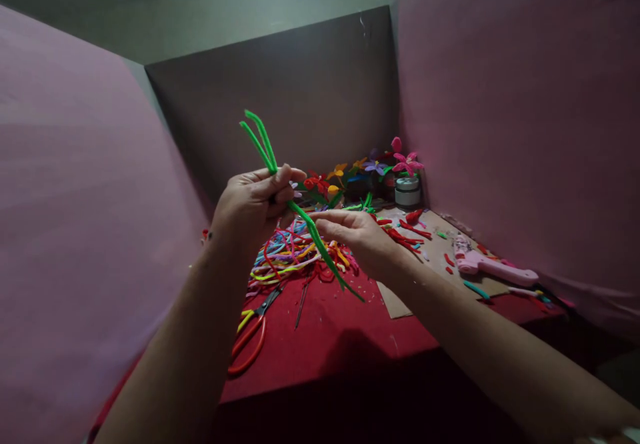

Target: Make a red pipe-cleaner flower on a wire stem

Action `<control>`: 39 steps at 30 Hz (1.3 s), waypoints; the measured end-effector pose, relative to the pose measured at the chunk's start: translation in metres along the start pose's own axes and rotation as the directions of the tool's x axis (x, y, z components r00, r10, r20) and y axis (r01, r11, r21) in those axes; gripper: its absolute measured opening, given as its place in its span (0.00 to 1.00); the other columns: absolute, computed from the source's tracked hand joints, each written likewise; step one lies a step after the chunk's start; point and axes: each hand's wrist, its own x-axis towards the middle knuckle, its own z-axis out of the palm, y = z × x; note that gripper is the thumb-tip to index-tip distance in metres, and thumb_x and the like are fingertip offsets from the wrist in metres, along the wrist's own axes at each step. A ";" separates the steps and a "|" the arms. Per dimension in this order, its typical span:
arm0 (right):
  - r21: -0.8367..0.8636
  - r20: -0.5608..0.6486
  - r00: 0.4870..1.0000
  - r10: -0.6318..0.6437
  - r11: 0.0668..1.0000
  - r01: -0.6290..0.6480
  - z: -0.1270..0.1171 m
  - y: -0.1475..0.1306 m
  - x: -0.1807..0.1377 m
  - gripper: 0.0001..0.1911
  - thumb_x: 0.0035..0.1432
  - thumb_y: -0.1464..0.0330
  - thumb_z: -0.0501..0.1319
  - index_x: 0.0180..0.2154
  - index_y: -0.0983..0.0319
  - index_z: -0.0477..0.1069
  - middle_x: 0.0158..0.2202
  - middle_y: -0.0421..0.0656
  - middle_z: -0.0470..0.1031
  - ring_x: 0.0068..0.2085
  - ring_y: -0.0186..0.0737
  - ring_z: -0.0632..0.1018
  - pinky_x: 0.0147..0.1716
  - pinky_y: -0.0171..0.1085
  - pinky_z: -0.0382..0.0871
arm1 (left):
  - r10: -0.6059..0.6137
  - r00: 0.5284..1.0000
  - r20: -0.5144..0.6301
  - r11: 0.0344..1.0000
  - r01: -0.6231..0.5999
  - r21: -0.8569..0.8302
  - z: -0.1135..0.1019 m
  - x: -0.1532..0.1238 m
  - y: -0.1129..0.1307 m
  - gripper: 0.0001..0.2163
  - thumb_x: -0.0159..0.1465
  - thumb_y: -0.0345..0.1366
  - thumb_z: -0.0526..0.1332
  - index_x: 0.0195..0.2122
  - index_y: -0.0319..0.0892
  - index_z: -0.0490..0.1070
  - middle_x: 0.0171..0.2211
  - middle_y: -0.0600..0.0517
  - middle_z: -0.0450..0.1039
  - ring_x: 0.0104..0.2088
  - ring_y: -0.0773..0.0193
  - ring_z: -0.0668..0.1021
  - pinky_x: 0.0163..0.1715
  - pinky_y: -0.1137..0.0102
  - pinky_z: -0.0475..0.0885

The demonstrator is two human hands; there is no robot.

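Note:
My left hand [255,201] is closed around green pipe cleaners [260,139] whose looped ends stick up above the fist. The green stem [327,257] runs down and to the right from that fist. My right hand [357,234] pinches the stem partway along, fingers pressed together. Both hands hover over a pile of coloured pipe cleaners [287,254] on the red table [340,337].
Red-handled scissors [250,337] lie at the front left of the pile. A pink glue gun [493,267] rests on a cardboard sheet [440,251] at the right. Finished pipe-cleaner flowers [370,167] and a small white pot [407,192] stand at the back. Pink walls close in both sides.

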 end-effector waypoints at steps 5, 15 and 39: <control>0.323 0.064 0.993 0.099 0.939 -0.114 0.013 0.024 0.017 0.09 0.47 0.65 0.64 0.24 0.65 0.73 0.21 0.39 0.72 0.24 0.30 0.72 0.30 0.34 0.65 | -0.024 0.998 0.051 0.999 0.026 -0.041 -0.010 0.000 -0.016 0.05 0.54 0.34 0.63 0.28 0.37 0.75 0.14 0.60 0.52 0.11 0.78 0.54 0.09 0.79 0.53; 0.230 -0.147 0.982 0.116 0.970 -0.080 0.014 0.046 0.029 0.08 0.45 0.68 0.64 0.21 0.67 0.73 0.19 0.40 0.72 0.22 0.30 0.70 0.26 0.33 0.63 | -0.143 0.989 -0.040 0.988 0.141 -0.060 -0.028 -0.001 -0.070 0.15 0.48 0.36 0.68 0.37 0.41 0.71 0.22 0.56 0.67 0.16 0.75 0.66 0.13 0.79 0.60; 0.194 -0.041 0.867 0.496 0.855 -0.480 0.010 0.082 0.015 0.05 0.42 0.72 0.61 0.19 0.67 0.70 0.14 0.38 0.69 0.12 0.25 0.64 0.11 0.27 0.54 | 0.149 0.846 -0.512 0.966 -0.013 0.259 -0.050 0.005 -0.128 0.15 0.48 0.35 0.65 0.14 0.40 0.58 0.10 0.61 0.54 0.11 0.76 0.58 0.10 0.78 0.51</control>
